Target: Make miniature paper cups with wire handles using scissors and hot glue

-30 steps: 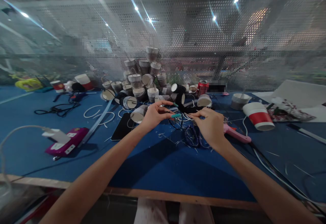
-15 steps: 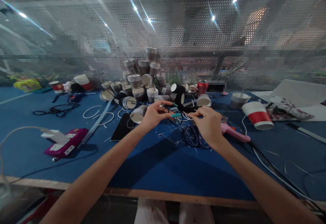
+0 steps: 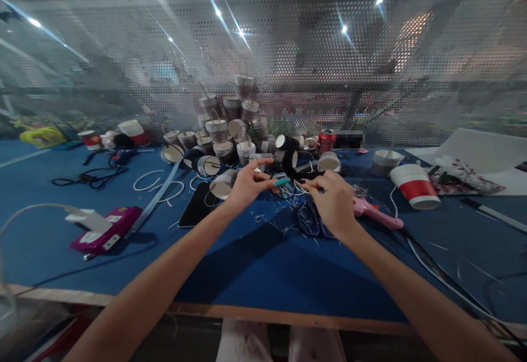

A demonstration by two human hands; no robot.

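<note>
Above one table [image 3: 255,274], left hand [image 3: 247,185] and right hand [image 3: 334,202] pinch one dark cord [image 3: 297,180].

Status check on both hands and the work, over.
Right hand fingertips at dark strand. Left hand close by, grip unclear. Scissors, pale scraps nearby.

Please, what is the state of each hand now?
Left hand: fingers curled; whether it grips anything cannot be told.
Right hand: closed, pinching a thin dark strand.

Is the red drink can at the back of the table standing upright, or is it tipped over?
Upright: the red can stands with its round top facing up and its side vertical.
</note>
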